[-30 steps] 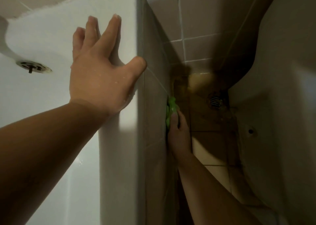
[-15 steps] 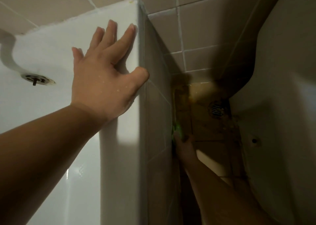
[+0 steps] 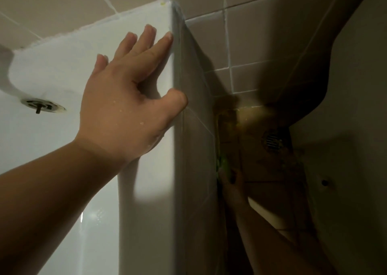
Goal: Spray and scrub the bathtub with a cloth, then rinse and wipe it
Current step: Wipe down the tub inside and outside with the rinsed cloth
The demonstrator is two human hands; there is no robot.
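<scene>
Scrubbing down the tiled outer side of the bathtub (image 3: 144,191), one hand up top for balance.

The left hand (image 3: 123,111) lies flat on the white rim, fingers spread, thumb hooked over the corner edge onto the tiles. Down in the shadow, the right hand (image 3: 232,188) has the green cloth (image 3: 223,164) against the tiled side panel (image 3: 196,149), near the floor; it looks like the fingers are curled round it, though it's pretty dark there. The tub drain (image 3: 43,105) sits left, the floor drain (image 3: 272,142) right.

Bare forearms, wet-speckled left hand (image 3: 123,115), no sleeves
</scene>
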